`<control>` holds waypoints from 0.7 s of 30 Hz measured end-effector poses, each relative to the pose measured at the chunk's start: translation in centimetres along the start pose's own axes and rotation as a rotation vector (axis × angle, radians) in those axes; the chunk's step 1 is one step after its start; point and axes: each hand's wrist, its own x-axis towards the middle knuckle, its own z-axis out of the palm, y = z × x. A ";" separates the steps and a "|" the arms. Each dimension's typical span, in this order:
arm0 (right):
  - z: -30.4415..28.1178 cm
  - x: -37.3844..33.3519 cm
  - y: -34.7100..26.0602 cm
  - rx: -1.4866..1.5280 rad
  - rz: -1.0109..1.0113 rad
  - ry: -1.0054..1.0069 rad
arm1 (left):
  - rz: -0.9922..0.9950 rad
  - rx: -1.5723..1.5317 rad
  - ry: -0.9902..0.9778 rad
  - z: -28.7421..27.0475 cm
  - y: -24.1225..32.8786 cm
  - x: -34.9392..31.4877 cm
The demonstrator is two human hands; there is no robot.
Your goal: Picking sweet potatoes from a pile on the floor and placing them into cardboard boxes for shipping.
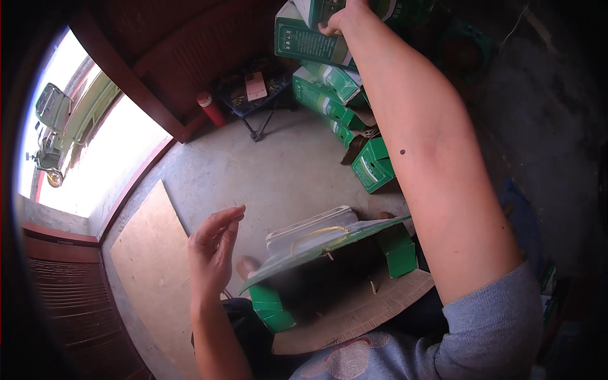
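While right hand [335,22] touches glossy green boxes [316,41], left hand [212,250] open

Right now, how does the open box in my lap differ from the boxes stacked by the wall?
The open box has its flaps spread, showing brown inside and a pale pack with a gold handle; the stacked boxes are closed. The open box is near; the stack is at arm's reach, under the right hand. Both are green card.

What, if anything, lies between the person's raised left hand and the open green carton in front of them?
Nothing visible does. The left hand hangs open in the air just left of the open green carton, with only bare concrete floor behind the gap. The right hand is far off, on the stacked green boxes.
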 end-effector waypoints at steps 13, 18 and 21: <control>0.5 1.6 0.7 0.010 0.095 -0.264 | 0.007 0.032 -0.038 1.5 0.7 1.1; -0.7 1.9 1.2 -0.042 0.069 -0.224 | 0.009 0.045 -0.039 1.8 0.5 1.1; -2.6 2.6 0.9 -0.097 0.084 -0.275 | 0.010 0.039 -0.042 2.1 0.8 1.0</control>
